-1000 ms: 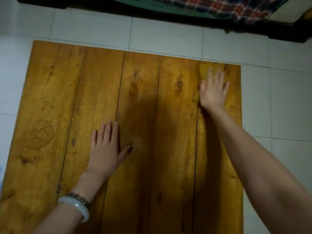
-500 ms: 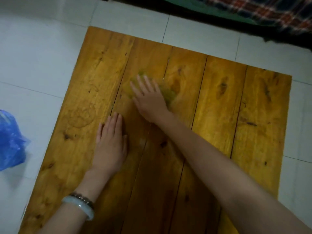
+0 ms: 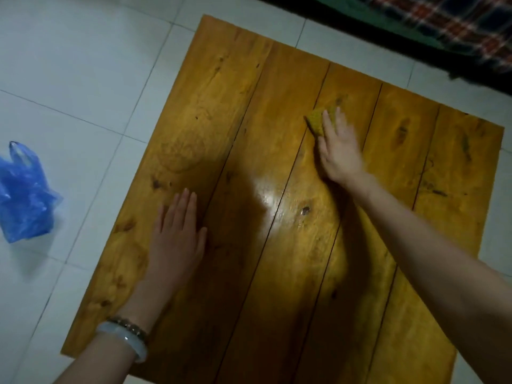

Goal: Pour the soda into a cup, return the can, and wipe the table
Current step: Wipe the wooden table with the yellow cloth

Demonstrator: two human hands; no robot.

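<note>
Right hand [image 3: 339, 151] pressed flat on the yellow cloth [image 3: 318, 121], fingers spread, on the wooden desk [image 3: 277, 106]; left hand [image 3: 177, 234] lay released, palm down.

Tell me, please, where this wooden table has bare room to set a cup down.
The wooden table is bare right of the right hand, which presses a yellow cloth, along the far-left planks beyond the left hand, and between both forearms. Only the hands take up room.

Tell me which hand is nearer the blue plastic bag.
Left. The left hand lies flat on the table near the edge facing the bag; the right hand presses a yellow cloth farther across.
</note>
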